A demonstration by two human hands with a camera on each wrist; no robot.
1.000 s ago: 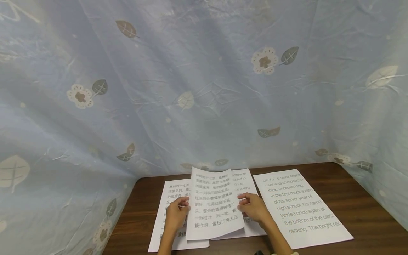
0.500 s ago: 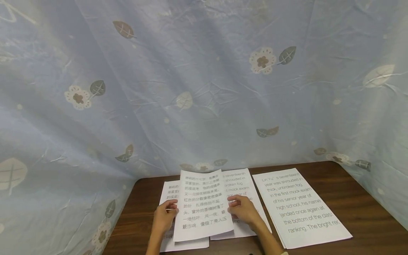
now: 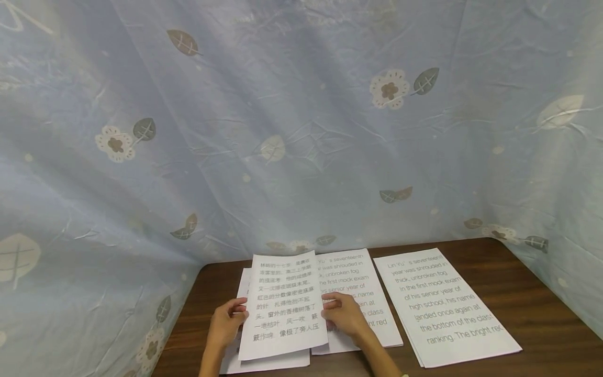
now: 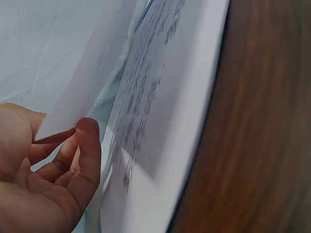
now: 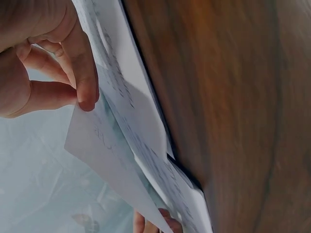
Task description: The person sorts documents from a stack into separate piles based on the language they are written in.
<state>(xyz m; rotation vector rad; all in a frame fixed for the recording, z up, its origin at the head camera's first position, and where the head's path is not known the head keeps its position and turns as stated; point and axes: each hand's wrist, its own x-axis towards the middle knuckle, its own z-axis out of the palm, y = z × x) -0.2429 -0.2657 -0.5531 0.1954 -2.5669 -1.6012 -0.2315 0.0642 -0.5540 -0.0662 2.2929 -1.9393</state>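
Note:
A white paper sheet printed with Chinese characters (image 3: 283, 309) is held up above the left paper stack (image 3: 275, 363), covering most of it. My left hand (image 3: 225, 323) pinches the sheet's left edge, and my right hand (image 3: 346, 317) pinches its right edge. In the left wrist view, thumb and fingers of the left hand (image 4: 58, 179) grip the lifted sheet (image 4: 90, 68), apart from the printed page beneath. The right wrist view has the right hand (image 5: 53, 68) pinching the sheet (image 5: 109, 158) near a corner.
A middle stack of English-printed paper (image 3: 360, 293) lies partly behind the sheet and right hand. Farther right is another English-printed stack (image 3: 452, 309), its pages slightly fanned. All lie on a dark wooden table (image 3: 527, 293), with a patterned blue curtain (image 3: 301, 131) hanging behind it.
Both hands have carried the Chinese-printed sheet leftward, off the middle stack and over the left stack. More of the middle stack's English text now shows.

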